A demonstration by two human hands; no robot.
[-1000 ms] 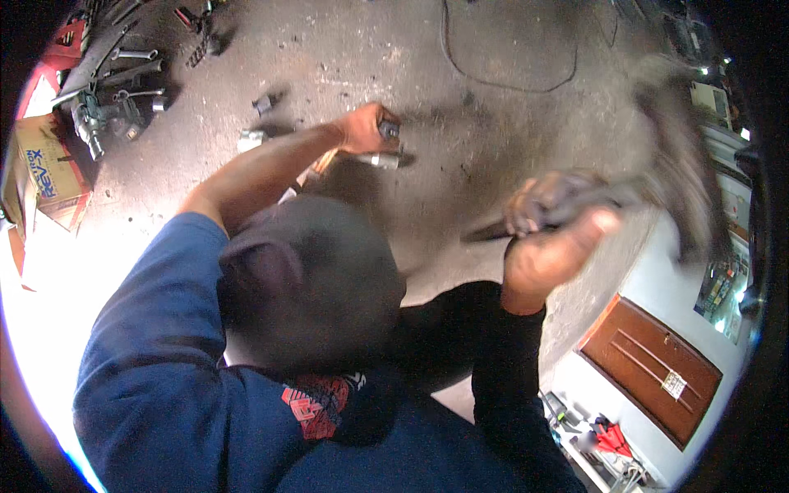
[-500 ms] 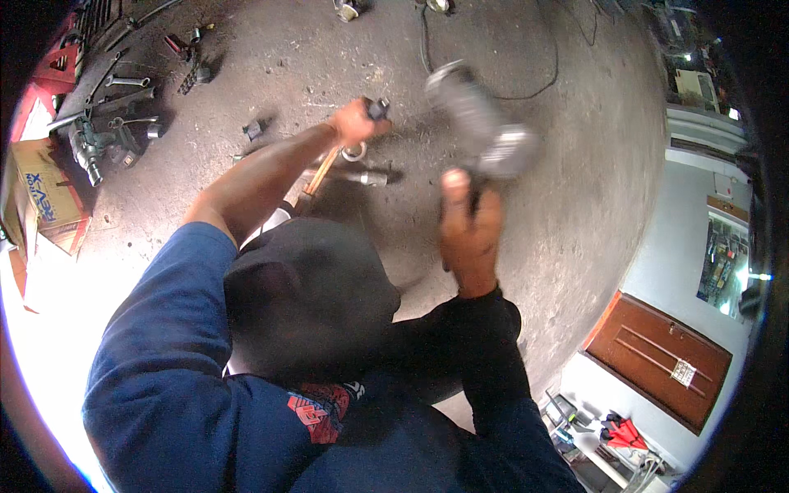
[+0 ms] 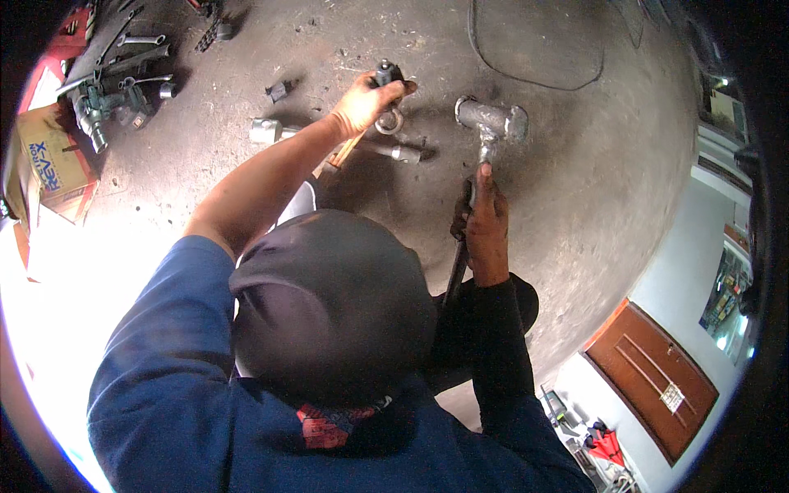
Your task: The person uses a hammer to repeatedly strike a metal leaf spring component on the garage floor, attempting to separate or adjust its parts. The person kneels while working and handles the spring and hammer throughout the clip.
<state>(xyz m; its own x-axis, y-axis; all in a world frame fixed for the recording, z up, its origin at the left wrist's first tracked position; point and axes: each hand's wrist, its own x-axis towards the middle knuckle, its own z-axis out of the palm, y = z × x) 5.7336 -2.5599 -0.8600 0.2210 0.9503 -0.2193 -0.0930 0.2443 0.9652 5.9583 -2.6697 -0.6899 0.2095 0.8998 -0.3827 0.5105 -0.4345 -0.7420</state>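
Note:
My left hand (image 3: 362, 108) is closed around a dark cylindrical metal part (image 3: 387, 74), held upright just above the floor. A metal ring (image 3: 389, 122) shows right below my fingers; whether it joins the part I cannot tell. To the right, my right hand (image 3: 488, 226) grips the handle of a sledgehammer (image 3: 492, 120), its thumb stretched along the shaft. The heavy grey hammer head is apart from the dark part. Under my left forearm a metal bar (image 3: 403, 154) with a thick cylindrical end (image 3: 265, 130) lies near tan wooden sticks (image 3: 346, 153).
Wrenches (image 3: 141, 39), a power tool (image 3: 94, 115) and a cardboard box (image 3: 51, 160) are at the left. A small dark block (image 3: 279, 90) lies on the concrete floor. A cable (image 3: 526, 78) curves across the far side. At right is a brown door (image 3: 653, 378).
The sledgehammer head, blurred and nearer to me before, is now lower, close to the floor and sharp. My left hand keeps its hold on the dark part. The view has shifted slightly.

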